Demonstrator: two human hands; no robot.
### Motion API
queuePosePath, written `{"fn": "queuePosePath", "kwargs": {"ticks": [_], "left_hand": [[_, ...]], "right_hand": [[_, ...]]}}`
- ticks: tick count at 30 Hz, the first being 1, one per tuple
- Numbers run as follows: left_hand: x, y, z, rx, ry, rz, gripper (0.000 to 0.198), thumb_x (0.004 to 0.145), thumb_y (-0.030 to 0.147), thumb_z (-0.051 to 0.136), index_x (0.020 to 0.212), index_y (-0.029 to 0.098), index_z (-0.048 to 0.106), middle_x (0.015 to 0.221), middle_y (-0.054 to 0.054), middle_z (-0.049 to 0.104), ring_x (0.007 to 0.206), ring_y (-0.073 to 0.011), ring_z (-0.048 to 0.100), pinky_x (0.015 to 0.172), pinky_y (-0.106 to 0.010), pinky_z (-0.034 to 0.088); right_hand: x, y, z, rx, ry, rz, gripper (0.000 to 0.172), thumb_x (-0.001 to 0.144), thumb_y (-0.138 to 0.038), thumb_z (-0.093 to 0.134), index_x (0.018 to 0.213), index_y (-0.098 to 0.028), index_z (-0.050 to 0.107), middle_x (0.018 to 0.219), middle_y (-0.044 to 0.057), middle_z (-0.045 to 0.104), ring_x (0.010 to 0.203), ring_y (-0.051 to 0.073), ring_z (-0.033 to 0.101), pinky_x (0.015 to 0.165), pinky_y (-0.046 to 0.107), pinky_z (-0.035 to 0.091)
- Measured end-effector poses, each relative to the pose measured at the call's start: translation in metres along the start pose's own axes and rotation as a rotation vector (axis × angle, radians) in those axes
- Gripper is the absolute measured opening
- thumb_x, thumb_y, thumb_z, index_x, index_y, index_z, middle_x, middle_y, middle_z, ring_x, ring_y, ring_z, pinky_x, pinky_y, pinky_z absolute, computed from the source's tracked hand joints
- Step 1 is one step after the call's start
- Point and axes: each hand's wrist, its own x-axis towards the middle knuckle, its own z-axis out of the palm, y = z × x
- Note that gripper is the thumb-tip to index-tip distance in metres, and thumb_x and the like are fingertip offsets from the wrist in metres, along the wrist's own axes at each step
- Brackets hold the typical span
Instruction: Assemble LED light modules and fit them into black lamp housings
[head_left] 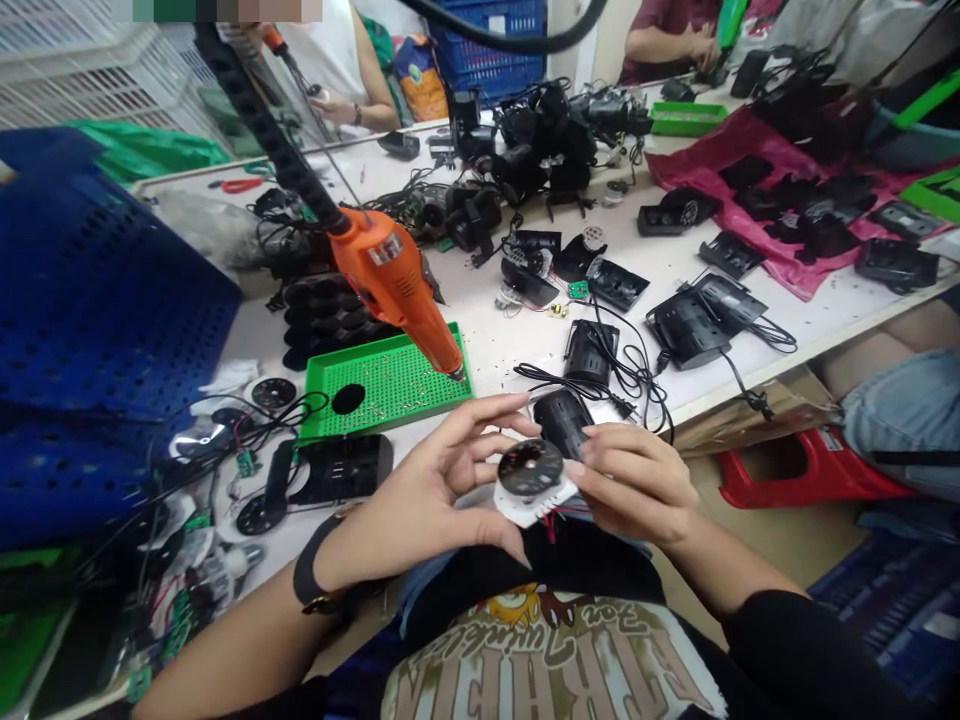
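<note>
Close to my chest, both hands hold a small round speaker (530, 470) seated in a white plastic frame, with red wires hanging below it. My left hand (442, 480) cups its left side, thumb under the frame and fingers curved over the top. My right hand (630, 480) grips its right edge with the fingertips closed on it. Just behind the speaker a black casing (562, 418) lies on the table edge. An orange electric screwdriver (401, 285) hangs on a black coiled hose, its tip over a green screw tray (420, 385).
A blue perforated crate (90, 320) stands at the left. Black casings, cables and speaker parts cover the white table (495, 330). A red cloth (757, 195) with more parts lies at the far right. Other people sit at the far side. A red stool (795, 470) stands beside the table.
</note>
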Motion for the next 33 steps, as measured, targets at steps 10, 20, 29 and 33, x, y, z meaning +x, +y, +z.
{"fn": "queuePosePath", "kwargs": {"ticks": [10, 20, 29, 33], "left_hand": [[0.093, -0.023, -0.032, 0.479, 0.190, 0.018, 0.039, 0.099, 0.043, 0.065, 0.129, 0.019, 0.068, 0.135, -0.015, 0.072, 0.121, -0.0276, 0.071, 0.109, -0.052, 0.057], [0.272, -0.056, -0.009, 0.607, 0.188, -0.394, 0.019, 0.103, 0.023, 0.060, 0.107, 0.006, 0.069, 0.097, -0.012, 0.075, 0.084, -0.0166, 0.072, 0.081, -0.032, 0.062], [0.339, -0.096, 0.017, 0.587, 0.227, -0.580, 0.038, 0.099, 0.038, 0.069, 0.129, 0.016, 0.064, 0.133, -0.012, 0.065, 0.117, -0.0267, 0.067, 0.099, -0.048, 0.059], [0.342, -0.092, 0.018, 0.429, 0.322, -0.560, 0.038, 0.099, 0.037, 0.070, 0.128, 0.014, 0.064, 0.130, -0.012, 0.066, 0.114, -0.0257, 0.068, 0.096, -0.047, 0.060]], "right_hand": [[-0.038, -0.019, 0.002, 0.160, 0.384, 0.234, 0.019, 0.098, -0.027, 0.060, 0.113, -0.025, 0.072, 0.104, 0.007, 0.070, 0.085, 0.025, 0.079, 0.067, 0.044, 0.075], [-0.037, -0.021, 0.032, 0.143, 0.478, 0.468, 0.019, 0.098, -0.032, 0.060, 0.115, -0.029, 0.070, 0.088, 0.007, 0.070, 0.072, 0.022, 0.078, 0.056, 0.035, 0.070], [-0.044, -0.020, 0.039, 0.160, 0.525, 0.527, 0.016, 0.096, -0.027, 0.060, 0.107, -0.028, 0.072, 0.085, 0.006, 0.071, 0.067, 0.022, 0.076, 0.052, 0.034, 0.067], [-0.046, -0.018, 0.036, 0.155, 0.497, 0.525, 0.014, 0.098, -0.029, 0.060, 0.107, -0.027, 0.071, 0.087, 0.005, 0.071, 0.069, 0.020, 0.076, 0.054, 0.032, 0.066]]}}
